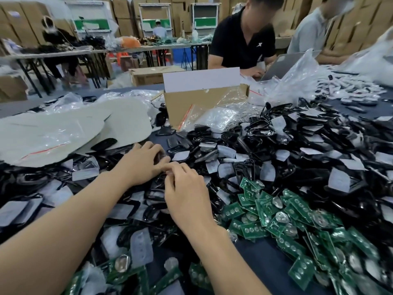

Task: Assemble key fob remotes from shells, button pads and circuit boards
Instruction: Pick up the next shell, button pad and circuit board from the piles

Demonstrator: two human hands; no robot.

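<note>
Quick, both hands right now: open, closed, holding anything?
Left hand: fingers curled round a small dark part, probably a shell.
Right hand: fingertips curled at the same spot; grip cannot be told.

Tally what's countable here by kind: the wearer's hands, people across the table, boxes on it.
Wearer's bare hands: 2 (left hand, right hand)
People across the table: 2 (black-shirted person, grey-shirted person)
Open brown cardboard box with white flap: 1
Total: 5

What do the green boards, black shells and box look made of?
Green boards: probably rigid circuit laminate, glossy green with silvery round pads. Black shells: apparently moulded plastic, given shiny highlights. Box: plain brown cardboard, matte, with a white flap.
</note>
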